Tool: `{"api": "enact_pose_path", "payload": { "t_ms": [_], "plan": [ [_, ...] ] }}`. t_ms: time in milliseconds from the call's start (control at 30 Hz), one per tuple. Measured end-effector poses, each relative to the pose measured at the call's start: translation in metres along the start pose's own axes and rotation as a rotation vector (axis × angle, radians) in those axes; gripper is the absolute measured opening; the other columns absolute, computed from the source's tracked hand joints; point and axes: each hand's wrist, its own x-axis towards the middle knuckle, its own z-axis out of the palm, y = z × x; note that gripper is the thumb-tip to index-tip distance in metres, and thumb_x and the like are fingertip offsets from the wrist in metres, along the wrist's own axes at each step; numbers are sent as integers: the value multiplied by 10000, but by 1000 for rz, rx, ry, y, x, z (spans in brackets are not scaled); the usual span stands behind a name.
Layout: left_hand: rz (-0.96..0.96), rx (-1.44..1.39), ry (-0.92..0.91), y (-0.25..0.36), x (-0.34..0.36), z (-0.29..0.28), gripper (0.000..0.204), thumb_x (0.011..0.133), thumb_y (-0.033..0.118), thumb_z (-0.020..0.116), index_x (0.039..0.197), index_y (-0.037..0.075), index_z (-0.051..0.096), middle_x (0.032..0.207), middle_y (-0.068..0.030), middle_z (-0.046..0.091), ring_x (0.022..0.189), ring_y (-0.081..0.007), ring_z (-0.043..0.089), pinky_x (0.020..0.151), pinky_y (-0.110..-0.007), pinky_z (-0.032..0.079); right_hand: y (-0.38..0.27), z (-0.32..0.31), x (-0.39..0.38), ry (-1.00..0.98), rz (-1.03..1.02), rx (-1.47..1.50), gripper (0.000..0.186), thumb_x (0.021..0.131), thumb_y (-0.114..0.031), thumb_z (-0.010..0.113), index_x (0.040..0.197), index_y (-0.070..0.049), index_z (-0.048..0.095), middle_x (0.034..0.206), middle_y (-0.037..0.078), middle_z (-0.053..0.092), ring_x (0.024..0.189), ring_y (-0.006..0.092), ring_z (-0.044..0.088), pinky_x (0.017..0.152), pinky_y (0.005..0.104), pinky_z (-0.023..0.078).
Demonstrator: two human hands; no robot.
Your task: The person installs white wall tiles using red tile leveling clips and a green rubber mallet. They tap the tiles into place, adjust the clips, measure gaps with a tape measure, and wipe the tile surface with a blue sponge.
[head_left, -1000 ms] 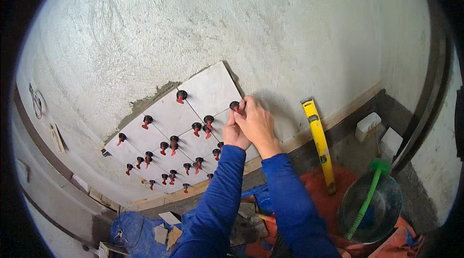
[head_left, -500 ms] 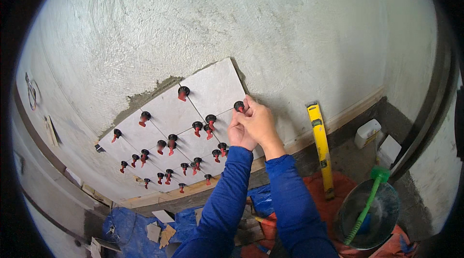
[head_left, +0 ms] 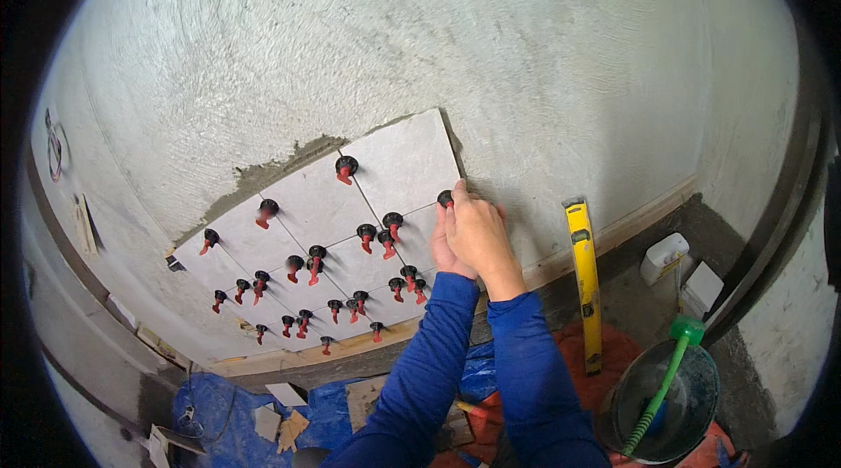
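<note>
My right hand is closed with thumb and fingertips at a black-and-red tile leveling clip, on the joint at the right edge of the tiles. My left hand is close beneath it, its fingers mostly hidden behind the right hand. Pale tiles cover the lower part of the wall in rows, stepping up toward the right. Several more leveling clips stand along the joints, such as one clip on the upper row. Grey mortar shows along the top edge of the tiles.
A yellow spirit level leans upright against the wall at right. Near it stands a dark bucket with a green-handled brush. A white plastic container is in the corner. Tile offcuts lie on a blue tarp.
The view has shifted slightly, so the tiles and level appear farther right. Both hands stay at the same clip, with the right hand now covering more of the left.
</note>
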Motion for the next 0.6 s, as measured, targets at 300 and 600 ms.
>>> {"api": "enact_pose_path", "payload": {
  "t_ms": [300,600],
  "plan": [
    [6,-45,-8,-1,8,-4,416,1087,388,500,1289,48,631,1277,-122,681,1207,-282,610,1096,-451,456,-2,5,-1,43,-20,-39,537,894,-85,606,1360,168,523,1049,319,706,928,459,709,827,518,561],
    [-18,-76,-35,7,11,-11,424,1082,401,513,1286,48,630,1271,-125,680,1211,-280,609,1094,-443,459,-12,3,-4,139,32,29,434,940,-135,605,1292,118,586,1021,299,718,916,465,711,813,522,567]
  ]
}}
